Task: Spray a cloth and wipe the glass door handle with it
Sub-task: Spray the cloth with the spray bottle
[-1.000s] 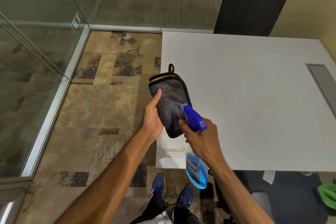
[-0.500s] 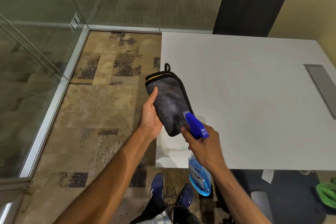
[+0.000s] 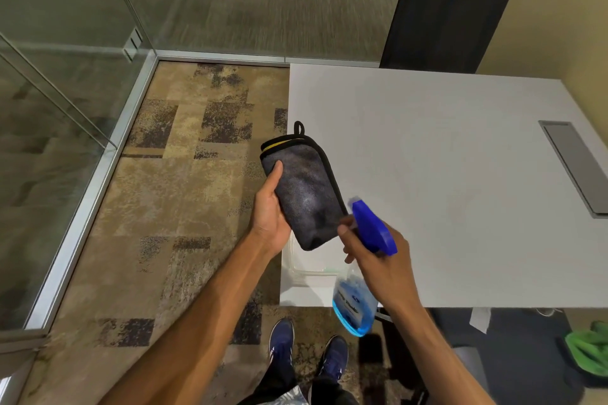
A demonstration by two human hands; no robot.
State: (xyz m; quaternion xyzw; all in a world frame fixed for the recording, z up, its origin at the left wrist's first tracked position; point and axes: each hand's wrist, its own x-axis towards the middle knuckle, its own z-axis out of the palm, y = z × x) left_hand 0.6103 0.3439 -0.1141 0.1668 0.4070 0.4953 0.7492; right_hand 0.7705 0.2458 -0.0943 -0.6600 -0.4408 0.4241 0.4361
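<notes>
My left hand (image 3: 270, 212) holds a folded grey cloth (image 3: 304, 189) with black and yellow trim, flat and facing up, over the table's left edge. My right hand (image 3: 378, 255) grips a spray bottle (image 3: 357, 297) of blue liquid by the neck. Its blue trigger head (image 3: 371, 227) points at the lower end of the cloth, almost touching it. A glass door or panel (image 3: 49, 148) with a thin diagonal metal bar stands at the far left; I cannot pick out a handle for certain.
A white table (image 3: 444, 174) fills the right, with a clear plastic container (image 3: 309, 268) at its near left corner and a grey cable hatch (image 3: 575, 164). A black chair (image 3: 444, 23) stands behind it. Patterned carpet (image 3: 184, 191) lies between table and glass walls. Green cloth (image 3: 589, 352) lies lower right.
The spray bottle and my right hand shifted slightly right and its nozzle drew a little back from the cloth. The cloth stays in my left hand, barely moved.
</notes>
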